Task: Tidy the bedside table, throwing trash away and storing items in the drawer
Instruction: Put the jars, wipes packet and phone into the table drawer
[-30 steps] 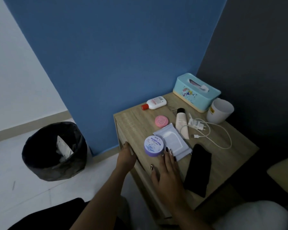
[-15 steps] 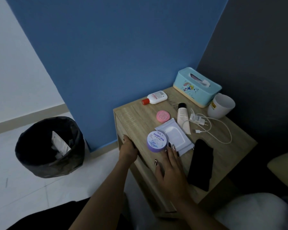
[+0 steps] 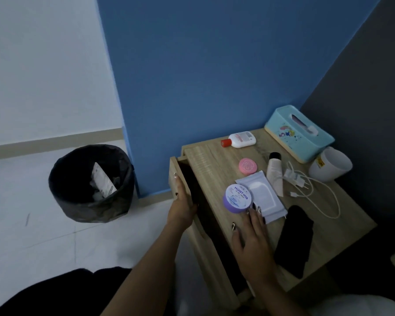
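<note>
The wooden bedside table (image 3: 342, 226) stands in the corner. Its top drawer (image 3: 174, 169) is pulled out a little, showing a dark gap. My left hand (image 3: 182, 202) grips the drawer's front edge. My right hand (image 3: 252, 239) lies flat on the tabletop, fingertips touching a purple cream jar (image 3: 237, 198) and a wipes pack (image 3: 261, 197). A pink round tin (image 3: 248, 165), a cream tube (image 3: 275, 173), a white bottle with a red cap (image 3: 240, 139), a white charger with cable (image 3: 310, 187) and a black phone (image 3: 294, 240) lie on top.
A black-lined bin (image 3: 91, 183) with paper trash stands on the floor to the left. A teal tissue box (image 3: 299, 133) and a white cup (image 3: 331, 167) sit at the table's back right. Blue wall behind, dark wall at right.
My left hand has pulled the drawer out a short way; it was closed before. The right hand stays pressed on the tabletop. The camera has shifted left.
</note>
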